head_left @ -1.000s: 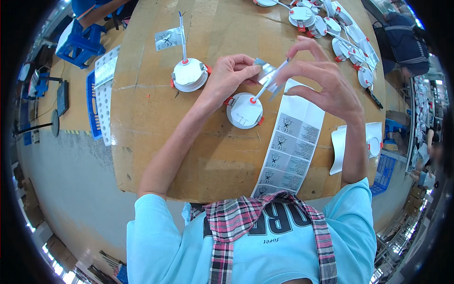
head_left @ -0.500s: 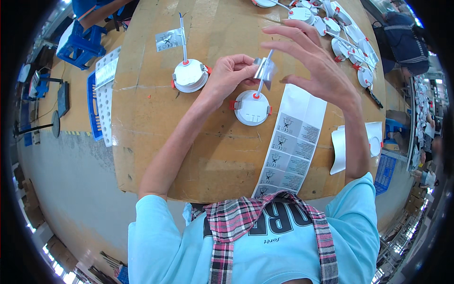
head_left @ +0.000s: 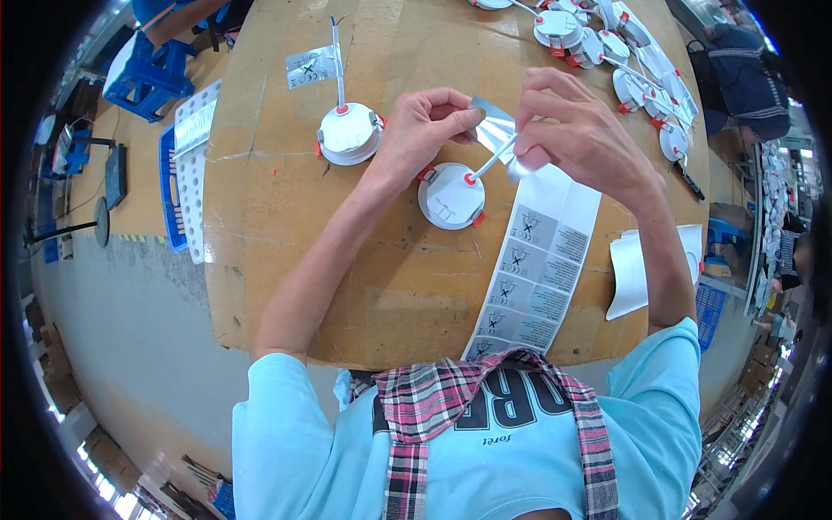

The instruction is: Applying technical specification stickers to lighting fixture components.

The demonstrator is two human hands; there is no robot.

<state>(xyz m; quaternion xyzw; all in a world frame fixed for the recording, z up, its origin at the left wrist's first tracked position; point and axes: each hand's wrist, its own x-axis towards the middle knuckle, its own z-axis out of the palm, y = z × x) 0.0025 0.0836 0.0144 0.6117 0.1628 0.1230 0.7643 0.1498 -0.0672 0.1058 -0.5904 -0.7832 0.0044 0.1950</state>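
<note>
Between thumb and fingers, my left hand [head_left: 425,130] pinches one end of a shiny silver label [head_left: 494,128]. My right hand [head_left: 581,130] is closed on the label's other side, by the cable; its thumb tip is blurred, and whether it grips the cable too is hidden. Below them a round white downlight [head_left: 451,197] with red-tipped clips lies on the table, its white cable [head_left: 492,163] slanting up to my right fingers. Left of my left hand rests a second downlight [head_left: 349,134], with a silver label [head_left: 312,68] stuck flag-like on its upright cable.
A strip of printed silver labels [head_left: 529,269] runs down to the table's front edge. Several more downlights [head_left: 559,30] crowd the far right, near a black pen [head_left: 689,180]. A white curled sheet [head_left: 628,273] lies under my right forearm. A blue basket [head_left: 173,191] stands beyond the left edge.
My right hand has come down and left from open fingers to a closed grip at the label. The label now stretches between both hands; the cable leans further right and the downlight has turned slightly.
</note>
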